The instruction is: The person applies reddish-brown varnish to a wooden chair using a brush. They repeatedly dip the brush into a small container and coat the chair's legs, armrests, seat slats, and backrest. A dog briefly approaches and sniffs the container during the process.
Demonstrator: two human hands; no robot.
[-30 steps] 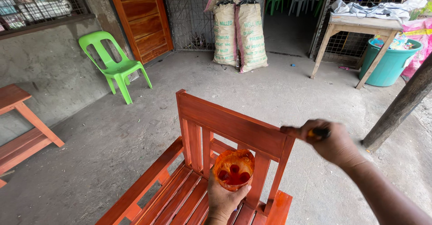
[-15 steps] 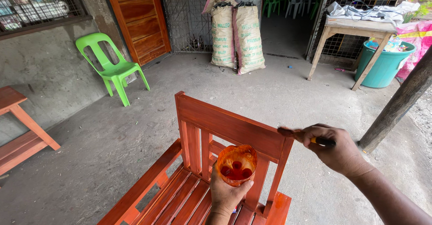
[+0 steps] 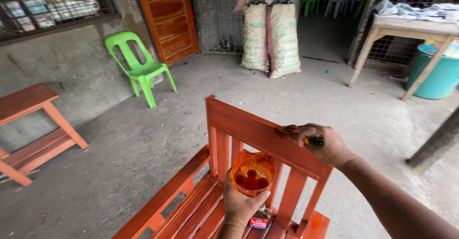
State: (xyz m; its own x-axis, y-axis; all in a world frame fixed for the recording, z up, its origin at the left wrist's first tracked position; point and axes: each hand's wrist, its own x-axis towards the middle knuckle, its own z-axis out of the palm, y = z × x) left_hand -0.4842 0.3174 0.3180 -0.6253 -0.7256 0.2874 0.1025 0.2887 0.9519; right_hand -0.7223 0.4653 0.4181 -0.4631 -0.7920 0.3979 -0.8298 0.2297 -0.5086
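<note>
Brush [image 3: 288,133], small, light, clamped in right hand [image 3: 321,144] on orange wooden chair's [image 3: 248,129] top rail; left hand [image 3: 241,200] clamps thin cut-plastic stain cup [image 3: 252,173], prob. flimsy, slippery w/ stain.

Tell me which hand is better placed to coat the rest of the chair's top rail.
Right. The right hand holds the brush against the top rail; the left hand is occupied holding the cup of stain below.

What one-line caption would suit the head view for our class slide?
Right hand presses a brush on the orange wooden chair's top rail; left hand holds a cup of stain.
</note>
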